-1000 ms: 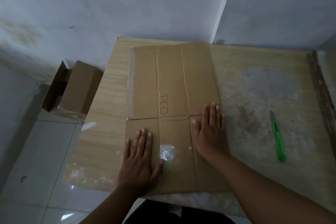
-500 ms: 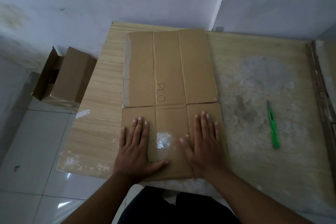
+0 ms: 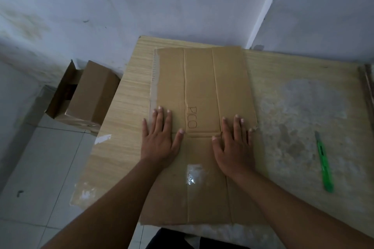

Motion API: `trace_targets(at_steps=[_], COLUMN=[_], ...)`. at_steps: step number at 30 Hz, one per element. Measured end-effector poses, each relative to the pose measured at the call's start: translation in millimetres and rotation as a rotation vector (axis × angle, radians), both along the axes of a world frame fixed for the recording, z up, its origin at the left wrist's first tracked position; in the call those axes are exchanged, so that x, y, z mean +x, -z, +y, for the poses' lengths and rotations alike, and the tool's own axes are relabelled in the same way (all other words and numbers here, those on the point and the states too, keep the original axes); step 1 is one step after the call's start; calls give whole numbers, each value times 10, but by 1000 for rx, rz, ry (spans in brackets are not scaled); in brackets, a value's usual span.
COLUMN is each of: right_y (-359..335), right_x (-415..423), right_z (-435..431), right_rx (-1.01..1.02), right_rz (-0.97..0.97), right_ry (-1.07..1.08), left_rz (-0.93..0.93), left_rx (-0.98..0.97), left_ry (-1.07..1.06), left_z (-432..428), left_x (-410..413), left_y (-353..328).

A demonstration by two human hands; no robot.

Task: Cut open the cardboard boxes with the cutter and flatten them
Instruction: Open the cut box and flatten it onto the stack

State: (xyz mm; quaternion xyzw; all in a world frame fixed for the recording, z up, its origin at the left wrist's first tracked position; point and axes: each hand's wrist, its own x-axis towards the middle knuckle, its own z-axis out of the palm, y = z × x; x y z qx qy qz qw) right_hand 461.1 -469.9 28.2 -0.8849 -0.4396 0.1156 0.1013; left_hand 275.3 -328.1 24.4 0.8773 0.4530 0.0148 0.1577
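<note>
A flattened brown cardboard box (image 3: 202,79) marked "PICO" lies flat on the wooden table (image 3: 125,111), with a patch of clear tape near its front. My left hand (image 3: 159,139) presses palm-down on its left side, fingers spread, at the cross crease. My right hand (image 3: 234,143) presses flat on the right side at the same crease. Neither hand holds anything. The green cutter (image 3: 324,163) lies on the table to the right, well apart from my right hand.
On the tiled floor to the left of the table stands an open cardboard box (image 3: 60,91) with an intact closed box (image 3: 91,95) leaning in it. Walls close in behind the table. A worn whitish patch (image 3: 303,107) covers the table's right half.
Both hands have slid away from me along the cardboard, from the near flaps up to the cross crease beside the "PICO" lettering. The cutter has stayed put.
</note>
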Motion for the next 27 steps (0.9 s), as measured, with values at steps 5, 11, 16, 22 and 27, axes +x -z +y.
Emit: trace_targets(at_steps=[5, 11, 16, 22, 27], right_y=[-80, -84, 30, 118, 126], right_x=[228, 508, 615, 827, 904], right_z=[548, 1085, 1136, 1042, 1002], right_rx=[-20, -89, -4, 14, -25], right_rz=[78, 80, -36, -127, -199], right_ry=[-156, -119, -78, -10, -77], left_rz=[18, 39, 49, 63, 66], left_rx=[24, 27, 33, 20, 41], left_ry=[-31, -36, -35, -24, -4], left_z=[301, 282, 274, 281, 552], left_x=[213, 217, 201, 217, 428], left_y=[10, -3, 22, 11, -19])
